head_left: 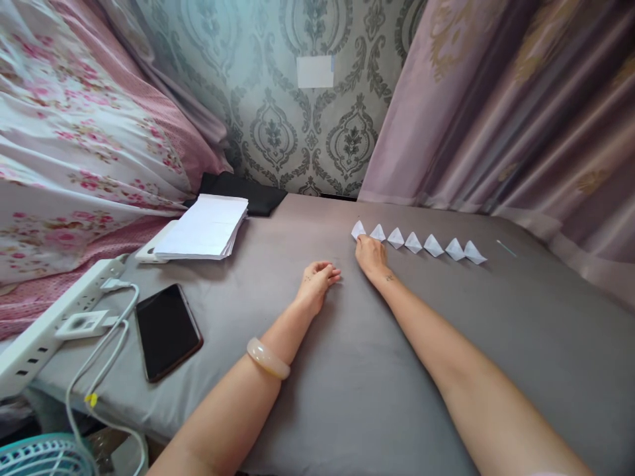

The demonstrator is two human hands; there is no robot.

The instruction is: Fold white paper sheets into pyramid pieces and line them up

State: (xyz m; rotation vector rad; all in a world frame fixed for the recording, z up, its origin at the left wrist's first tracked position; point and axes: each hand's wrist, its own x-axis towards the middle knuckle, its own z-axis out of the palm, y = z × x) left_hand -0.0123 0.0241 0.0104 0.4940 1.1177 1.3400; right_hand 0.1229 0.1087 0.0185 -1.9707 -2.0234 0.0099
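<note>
Forearms (461,370) nearest, left hand (316,281) to the right of paper stack (206,228), fingers loosely bunched, hold unclear; right hand (371,255) farther right of it, at leftmost folded paper (358,228) of seven lined up, pinch not tellable; stack's top sheet flat

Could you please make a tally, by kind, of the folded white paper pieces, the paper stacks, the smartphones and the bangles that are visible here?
Folded white paper pieces: 7
Paper stack: 1
Smartphone: 1
Bangle: 1
Total: 10
</note>
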